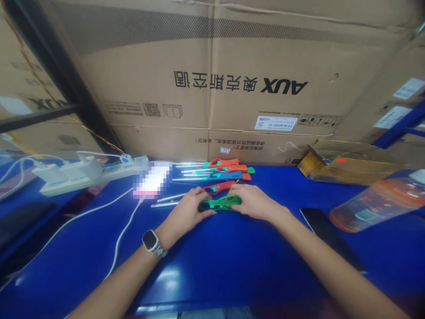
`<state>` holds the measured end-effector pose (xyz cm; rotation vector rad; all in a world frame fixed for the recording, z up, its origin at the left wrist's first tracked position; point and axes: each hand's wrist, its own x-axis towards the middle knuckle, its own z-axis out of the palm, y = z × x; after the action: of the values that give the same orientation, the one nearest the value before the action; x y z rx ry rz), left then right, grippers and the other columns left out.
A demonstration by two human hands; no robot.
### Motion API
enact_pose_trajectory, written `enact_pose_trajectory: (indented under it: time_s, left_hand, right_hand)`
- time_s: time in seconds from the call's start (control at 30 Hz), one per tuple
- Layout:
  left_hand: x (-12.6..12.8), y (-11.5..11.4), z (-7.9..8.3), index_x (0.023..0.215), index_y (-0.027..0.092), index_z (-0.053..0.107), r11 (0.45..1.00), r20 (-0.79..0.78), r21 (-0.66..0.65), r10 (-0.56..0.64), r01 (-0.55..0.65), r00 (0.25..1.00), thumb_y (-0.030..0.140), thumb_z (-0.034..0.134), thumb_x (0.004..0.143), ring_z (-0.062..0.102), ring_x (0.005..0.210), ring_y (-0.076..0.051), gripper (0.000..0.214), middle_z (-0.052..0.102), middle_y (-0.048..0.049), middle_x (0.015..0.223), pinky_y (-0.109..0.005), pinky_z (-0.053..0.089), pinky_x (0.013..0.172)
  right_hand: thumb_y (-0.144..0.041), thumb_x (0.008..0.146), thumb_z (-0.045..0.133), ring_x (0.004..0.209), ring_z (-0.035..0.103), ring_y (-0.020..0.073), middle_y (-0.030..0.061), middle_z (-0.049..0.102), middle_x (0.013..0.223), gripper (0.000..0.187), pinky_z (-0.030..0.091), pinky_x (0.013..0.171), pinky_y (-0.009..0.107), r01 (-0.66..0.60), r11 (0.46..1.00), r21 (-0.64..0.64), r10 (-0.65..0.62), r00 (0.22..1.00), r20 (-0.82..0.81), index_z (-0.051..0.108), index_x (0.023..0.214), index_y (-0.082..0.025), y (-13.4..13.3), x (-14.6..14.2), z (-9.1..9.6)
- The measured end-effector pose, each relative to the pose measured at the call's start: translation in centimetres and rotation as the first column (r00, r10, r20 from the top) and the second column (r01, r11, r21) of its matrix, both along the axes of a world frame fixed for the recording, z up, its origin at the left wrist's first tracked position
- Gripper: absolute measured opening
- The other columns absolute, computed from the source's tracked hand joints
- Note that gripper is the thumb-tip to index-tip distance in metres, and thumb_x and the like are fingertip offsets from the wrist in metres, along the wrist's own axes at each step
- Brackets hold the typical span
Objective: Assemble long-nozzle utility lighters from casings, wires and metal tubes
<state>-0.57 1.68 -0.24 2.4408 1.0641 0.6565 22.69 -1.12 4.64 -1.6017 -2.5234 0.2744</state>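
We've got green lighter [223, 205] in both hands, low over blue table [206, 266]; can't tell if it's resting there. Our left hand [193, 204] partly curled round its front end, right hand [254, 201] pinching back end, fingers nearly closed. Red lighter [227, 184] just beyond, blue lighter [229, 176] and orange lighters [232, 162] farther back. Power strip [99, 175] off left, orange-tinted jar [375, 206] off right.

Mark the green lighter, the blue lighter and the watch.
Green lighter [222, 204]: head view, on the handle between the hands.
Blue lighter [234, 176]: head view, on the handle's rear part.
Watch [150, 239]: head view, on the dark screen.
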Motion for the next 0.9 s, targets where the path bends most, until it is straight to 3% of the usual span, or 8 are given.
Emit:
enact_pose_trajectory:
  time_s: [0.43, 0.73, 0.9]
  left_hand:
    - [-0.1, -0.2, 0.3, 0.111, 0.020, 0.070, 0.999, -0.063, 0.049, -0.009, 0.013, 0.998, 0.041, 0.071, 0.084, 0.058, 0.096, -0.024, 0.034, 0.056, -0.0068, 0.104, -0.041, 0.051, 0.090]
    - [-0.3, -0.3, 0.5, 0.120, 0.021, 0.064, 1.000, -0.094, 0.027, -0.012, 0.015, 0.996, 0.040, 0.070, 0.086, 0.058, 0.100, -0.025, 0.040, 0.055, -0.0080, 0.113, -0.043, 0.050, 0.092]
    - [-0.2, -0.2, 0.5, 0.116, 0.023, 0.066, 0.998, -0.126, 0.053, -0.038, 0.045, 0.991, 0.039, 0.067, 0.088, 0.056, 0.102, -0.026, 0.032, 0.056, -0.0075, 0.114, -0.044, 0.048, 0.093]
  right_hand:
    - [-0.027, 0.089, 0.065, 0.086, 0.065, 0.0152, -0.0021, 0.065, 0.112, 0.017, 0.041, 0.073, 0.027, 0.005, 1.000, 0.027, -0.001, 0.988, -0.157, 0.074, 0.102, -0.034, -0.8, 1.3, -2.3]
    - [-0.021, 0.077, 0.068, 0.091, 0.064, 0.0205, 0.0027, 0.069, 0.100, 0.019, 0.047, 0.076, 0.030, 0.076, 0.991, -0.112, -0.111, 0.931, -0.347, 0.069, 0.096, -0.021, 0.2, 1.2, -2.7]
    - [-0.016, 0.075, 0.067, 0.093, 0.064, 0.0204, 0.0031, 0.068, 0.105, 0.026, 0.047, 0.081, 0.031, 0.067, 0.993, -0.100, -0.098, 0.934, -0.344, 0.072, 0.100, -0.023, 0.1, 1.0, -2.7]
